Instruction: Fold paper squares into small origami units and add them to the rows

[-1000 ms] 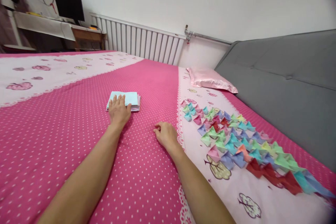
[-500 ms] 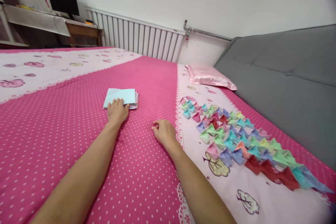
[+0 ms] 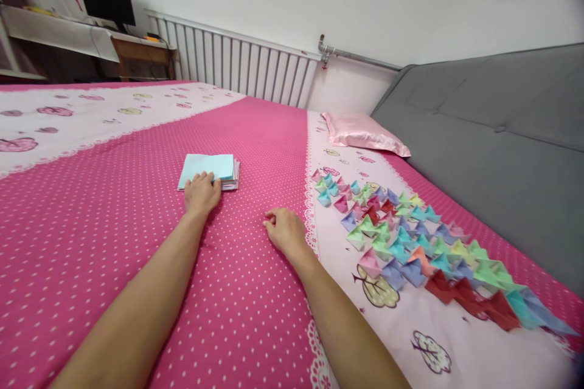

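Note:
A stack of coloured paper [image 3: 230, 179] lies on the bed, with a light blue sheet [image 3: 210, 164] on top. My left hand [image 3: 201, 193] is at the stack's near edge, its fingers bent over the blue sheet and the thumb by its near right part. The grip looks closed on that sheet, though the fingertips are partly hidden. My right hand [image 3: 286, 230] rests on the pink dotted cover with its fingers curled in and nothing visible in them. To its right, many folded paper boats [image 3: 401, 240] in several colours stand in rows.
The bed cover [image 3: 255, 292] has pink dotted and pale printed bands. A pink pillow [image 3: 362, 134] lies at the far right, beside a grey padded headboard [image 3: 493, 134]. Behind the bed are a white radiator [image 3: 228, 58] and a desk with a monitor [image 3: 104, 0].
My left hand has drawn very slightly back, its fingers more bent at the blue sheet's edge. My right hand and the paper boats stay as they were.

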Motion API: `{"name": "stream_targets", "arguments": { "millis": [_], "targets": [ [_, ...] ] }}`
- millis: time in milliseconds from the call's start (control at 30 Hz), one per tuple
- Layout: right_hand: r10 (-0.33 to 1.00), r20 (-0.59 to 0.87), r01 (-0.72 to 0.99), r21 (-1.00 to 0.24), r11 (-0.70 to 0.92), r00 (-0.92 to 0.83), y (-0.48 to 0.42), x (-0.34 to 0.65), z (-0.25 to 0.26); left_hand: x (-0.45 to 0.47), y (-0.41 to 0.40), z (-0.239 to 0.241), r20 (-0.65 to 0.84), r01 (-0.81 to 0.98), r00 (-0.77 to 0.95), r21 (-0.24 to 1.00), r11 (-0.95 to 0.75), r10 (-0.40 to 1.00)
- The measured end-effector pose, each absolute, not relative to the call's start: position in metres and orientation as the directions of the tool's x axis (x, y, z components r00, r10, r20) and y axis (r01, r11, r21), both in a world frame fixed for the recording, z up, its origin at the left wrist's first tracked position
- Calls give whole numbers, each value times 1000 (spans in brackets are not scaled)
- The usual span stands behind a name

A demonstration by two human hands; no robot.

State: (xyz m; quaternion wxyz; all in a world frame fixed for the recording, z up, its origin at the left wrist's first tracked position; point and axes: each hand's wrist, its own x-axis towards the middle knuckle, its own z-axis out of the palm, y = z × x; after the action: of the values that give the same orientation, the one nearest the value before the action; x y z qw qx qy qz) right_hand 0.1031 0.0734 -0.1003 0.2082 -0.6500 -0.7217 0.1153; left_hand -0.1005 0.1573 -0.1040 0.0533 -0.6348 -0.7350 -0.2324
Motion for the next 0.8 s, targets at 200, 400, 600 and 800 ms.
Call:
{"name": "stream_targets", "arguments": {
  "millis": [200, 400, 600, 800],
  "targets": [
    [984, 159, 890, -434, 138, -75, 73, 103, -100, -105, 162, -104, 365, 932, -245, 344, 114, 898],
    [984, 161, 886, -443, 139, -74, 75, 103, -102, -107, 168, -110, 379, 881, -365, 436, 183, 850],
    [979, 197, 847, -511, 143, -47, 71, 100, -101, -101, 163, -97, 528, 882, -366, 459, 106, 767],
    [964, 234, 791, -610, 45, 126, 61, 128, -88, -42, 107, -68, 709, 932, -52, 287, -220, 703]
  ]
}}
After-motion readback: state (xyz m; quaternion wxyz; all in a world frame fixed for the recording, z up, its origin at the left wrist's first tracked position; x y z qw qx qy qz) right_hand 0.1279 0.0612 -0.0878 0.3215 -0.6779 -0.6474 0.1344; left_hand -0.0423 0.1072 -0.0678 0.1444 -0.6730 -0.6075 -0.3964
